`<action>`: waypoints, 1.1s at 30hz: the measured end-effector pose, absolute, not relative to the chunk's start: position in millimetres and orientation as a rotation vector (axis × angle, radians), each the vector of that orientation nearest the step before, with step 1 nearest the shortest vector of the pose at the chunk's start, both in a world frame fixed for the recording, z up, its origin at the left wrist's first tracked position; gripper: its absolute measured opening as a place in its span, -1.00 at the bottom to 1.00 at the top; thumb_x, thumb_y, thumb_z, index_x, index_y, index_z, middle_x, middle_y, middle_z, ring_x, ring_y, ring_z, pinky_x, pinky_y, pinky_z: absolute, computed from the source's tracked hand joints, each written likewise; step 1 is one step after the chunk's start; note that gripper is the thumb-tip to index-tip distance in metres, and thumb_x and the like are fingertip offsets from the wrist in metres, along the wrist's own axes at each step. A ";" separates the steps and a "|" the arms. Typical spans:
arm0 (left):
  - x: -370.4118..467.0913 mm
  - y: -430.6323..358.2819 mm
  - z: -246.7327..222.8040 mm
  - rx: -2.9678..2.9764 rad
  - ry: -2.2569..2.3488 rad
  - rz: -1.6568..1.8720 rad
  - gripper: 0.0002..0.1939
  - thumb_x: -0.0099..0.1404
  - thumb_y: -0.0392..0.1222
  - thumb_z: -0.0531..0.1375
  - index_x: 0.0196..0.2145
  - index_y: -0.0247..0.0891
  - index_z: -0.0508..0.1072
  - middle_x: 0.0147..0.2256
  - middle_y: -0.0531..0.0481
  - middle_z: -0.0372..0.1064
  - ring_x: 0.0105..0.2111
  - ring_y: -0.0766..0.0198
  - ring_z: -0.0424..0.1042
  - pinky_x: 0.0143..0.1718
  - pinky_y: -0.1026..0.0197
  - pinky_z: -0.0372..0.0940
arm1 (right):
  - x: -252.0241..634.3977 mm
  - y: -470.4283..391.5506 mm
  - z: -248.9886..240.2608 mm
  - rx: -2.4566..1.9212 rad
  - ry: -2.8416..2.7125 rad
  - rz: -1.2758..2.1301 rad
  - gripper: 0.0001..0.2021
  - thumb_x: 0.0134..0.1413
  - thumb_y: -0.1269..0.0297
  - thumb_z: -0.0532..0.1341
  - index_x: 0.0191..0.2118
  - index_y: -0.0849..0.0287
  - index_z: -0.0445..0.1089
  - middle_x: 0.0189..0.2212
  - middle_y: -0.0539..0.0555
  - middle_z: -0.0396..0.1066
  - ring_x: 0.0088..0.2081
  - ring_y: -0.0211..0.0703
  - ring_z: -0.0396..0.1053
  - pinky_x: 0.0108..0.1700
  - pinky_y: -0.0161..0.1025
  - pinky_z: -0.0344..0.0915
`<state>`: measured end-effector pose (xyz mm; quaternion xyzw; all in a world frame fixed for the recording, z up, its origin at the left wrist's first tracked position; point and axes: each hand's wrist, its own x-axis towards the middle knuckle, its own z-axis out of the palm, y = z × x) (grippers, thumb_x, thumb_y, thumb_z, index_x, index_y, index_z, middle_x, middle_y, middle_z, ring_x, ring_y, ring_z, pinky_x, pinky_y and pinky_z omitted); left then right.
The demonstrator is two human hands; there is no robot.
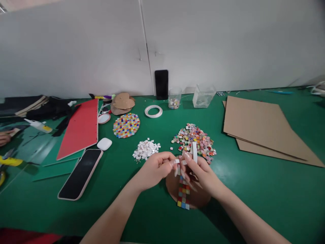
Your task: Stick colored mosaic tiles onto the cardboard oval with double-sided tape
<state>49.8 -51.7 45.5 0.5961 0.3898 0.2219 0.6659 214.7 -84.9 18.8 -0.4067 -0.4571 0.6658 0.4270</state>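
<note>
Tiled round piece: it lay flat at the left, and its visible face was covered with small coloured squares; this one looked finished to me.
White pile: many loose white pieces lay on the green surface, near the left hand.
Left hand: its thumb and finger were pinched together on a small white piece.
Round board: it was below both hands, with one strip of tiles running to its near edge. Brown showed on both sides, so I judge only a small part was done; the far end was hidden.
Coloured pile: plenty of loose squares lay just beyond the right hand, not used.
Right hand: its fingers were narrow, holding a white roll edge-on; whether they pinched another piece, I cannot tell.
</note>
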 end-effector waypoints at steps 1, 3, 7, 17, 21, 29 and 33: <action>49.6 -50.7 44.7 1.290 0.860 0.520 -0.84 0.21 -0.23 0.00 -0.50 -0.28 0.25 -0.68 0.23 -0.12 -0.69 0.49 -0.17 -0.65 0.37 -0.19 | 214.2 -84.8 19.9 -0.953 -1.107 1.712 -0.58 0.20 0.02 -0.01 -0.57 0.19 0.18 -0.77 -0.12 0.16 -0.76 -0.43 0.07 -0.69 -0.45 0.02; 49.5 -47.7 42.6 1.222 0.857 0.569 -0.83 0.21 -0.19 -0.01 -0.50 -0.28 0.24 -0.71 0.25 -0.18 -0.71 0.50 -0.22 -0.67 0.38 -0.21 | 213.2 -84.4 21.1 -0.847 -1.049 1.773 -0.60 0.18 0.03 0.01 -0.55 0.19 0.20 -0.77 -0.14 0.18 -0.79 -0.45 0.04 -0.72 -0.45 -0.02; 46.4 -35.3 34.3 1.429 1.181 0.716 -0.76 0.23 -0.10 -0.07 -0.45 -0.27 0.27 -0.70 0.25 -0.20 -0.73 0.47 -0.19 -0.69 0.39 -0.16 | 211.2 -82.5 18.7 -0.747 -1.030 1.758 -0.61 0.15 0.02 0.05 -0.55 0.20 0.23 -0.81 -0.14 0.16 -0.80 -0.45 0.00 -0.74 -0.45 -0.10; 14.0 -32.8 15.8 1.869 1.777 0.901 -0.80 0.18 -0.16 0.02 -0.58 -0.22 0.19 -0.67 0.15 -0.04 -0.63 0.35 0.04 -0.56 0.30 -0.11 | 210.9 -75.1 18.8 -0.844 -1.125 1.557 -0.58 0.01 0.00 0.17 -0.65 0.16 0.10 -0.86 -0.20 0.02 -0.81 -0.49 -0.15 -0.74 -0.41 -0.21; -1.9 -42.0 12.8 1.924 1.915 0.832 -0.89 0.17 -0.21 0.06 -0.49 -0.19 0.18 -0.68 0.18 -0.02 -0.64 0.33 0.09 -0.57 0.31 -0.13 | 212.6 -78.6 19.7 -0.846 -1.143 1.477 -0.54 -0.09 -0.10 0.20 -0.66 0.15 0.08 -0.83 -0.20 0.00 -0.78 -0.47 -0.09 -0.71 -0.41 -0.13; -13.4 -41.1 17.7 2.028 1.862 0.597 -0.83 0.27 -0.32 -0.04 -0.33 -0.23 0.33 -0.58 0.10 0.24 -0.54 0.31 0.29 -0.52 0.31 0.07 | 220.9 -98.8 8.3 -0.965 -1.172 1.405 -0.45 -0.02 -0.22 0.04 -0.70 0.17 0.17 -0.87 -0.11 0.07 -0.81 -0.41 -0.01 -0.74 -0.37 -0.16; -7.4 -41.8 23.8 2.038 1.875 0.576 -0.78 0.33 -0.14 0.01 -0.23 -0.32 0.36 -0.35 -0.01 0.35 -0.38 0.29 0.36 -0.34 0.19 0.27 | 226.0 -111.8 0.6 -1.018 -1.164 1.386 -0.43 -0.04 -0.27 -0.01 -0.63 0.19 0.25 -0.88 -0.11 0.10 -0.82 -0.37 0.03 -0.75 -0.38 -0.11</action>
